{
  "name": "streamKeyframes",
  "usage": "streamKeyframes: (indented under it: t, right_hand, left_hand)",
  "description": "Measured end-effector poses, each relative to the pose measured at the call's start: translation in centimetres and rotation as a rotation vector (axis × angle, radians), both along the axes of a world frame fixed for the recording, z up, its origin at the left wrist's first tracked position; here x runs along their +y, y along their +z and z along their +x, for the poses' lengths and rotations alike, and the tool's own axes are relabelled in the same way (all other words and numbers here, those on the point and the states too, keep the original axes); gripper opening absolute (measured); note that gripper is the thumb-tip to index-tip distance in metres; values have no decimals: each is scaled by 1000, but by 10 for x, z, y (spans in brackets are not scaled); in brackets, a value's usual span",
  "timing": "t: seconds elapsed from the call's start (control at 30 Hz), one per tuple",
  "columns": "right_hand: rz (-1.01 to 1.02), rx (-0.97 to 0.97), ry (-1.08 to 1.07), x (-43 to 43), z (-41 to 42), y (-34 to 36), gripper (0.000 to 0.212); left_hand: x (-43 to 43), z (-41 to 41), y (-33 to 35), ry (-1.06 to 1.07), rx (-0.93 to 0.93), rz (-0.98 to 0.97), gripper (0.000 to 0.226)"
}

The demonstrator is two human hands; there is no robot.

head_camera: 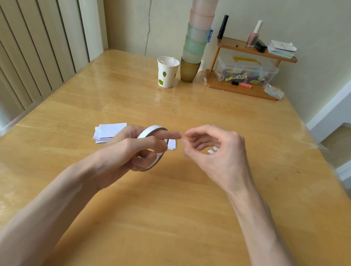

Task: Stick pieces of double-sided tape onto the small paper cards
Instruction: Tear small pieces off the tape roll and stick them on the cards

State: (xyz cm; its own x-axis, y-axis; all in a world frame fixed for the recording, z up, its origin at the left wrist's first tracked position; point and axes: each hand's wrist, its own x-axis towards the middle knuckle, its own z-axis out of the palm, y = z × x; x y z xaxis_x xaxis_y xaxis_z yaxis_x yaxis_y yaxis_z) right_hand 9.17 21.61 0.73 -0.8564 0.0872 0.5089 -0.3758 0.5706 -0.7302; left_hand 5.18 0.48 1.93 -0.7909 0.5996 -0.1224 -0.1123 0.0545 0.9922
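Well, the glossy yellow wooden surface [160, 209] fills the room, with a tall tower of stacked pastel plastic cups [197, 35] at its far edge. Nearer, the left hand [130, 149] has its grip closed around a thin white ring of double-sided tape [151, 128], forefinger poked through and pointing right. The right hand [216, 151] curls just beside that fingertip; I cannot tell whether its grip pinches anything. A loose pile of small white paper cards [110, 132] lies behind the left hand. A tiny white tape scrap [180, 135] sits on the fingertip.
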Motion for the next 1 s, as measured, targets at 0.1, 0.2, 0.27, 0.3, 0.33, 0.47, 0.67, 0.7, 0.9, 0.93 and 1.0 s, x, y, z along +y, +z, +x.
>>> streamKeyframes:
  t: [0.1,0.2,0.27,0.3,0.33,0.47,0.67,0.7,0.9,0.93,1.0]
  right_hand:
    - [37,0,-38,-1,0,-1,9]
    - [56,1,-52,-2,0,-2,10]
    - [50,1,-59,-2,0,-2,10]
    - [45,-1,-65,-2,0,-2,10]
    - [42,-4,-71,-3,0,-1,10]
    - [29,-12,-71,-4,1,0,11]
    - [35,-10,-67,-6,2,1,12]
    - [36,-14,-68,-6,2,1,12]
    - [7,-72,-80,-8,3,3,13]
    - [-9,-92,-81,-8,3,3,13]
    - [-77,-146,-71,-7,3,4,14]
  left_hand:
    - [2,1,-3,-31,32,3,33]
    - [3,0,-5,-54,49,-3,32]
    - [2,0,-6,-55,54,-10,33]
    - [2,-1,-6,-60,60,-6,32]
    - [2,-1,-7,-66,67,1,33]
    - [2,-2,-9,-76,93,4,35]
    - [0,-6,-14,-75,142,-26,35]
    - [0,-6,-14,-76,141,-33,38]
    - [0,-4,-12,-81,159,-19,29]
    - [0,-3,-10,-86,164,-15,27]
    - [0,-1,-7,-101,176,-8,22]
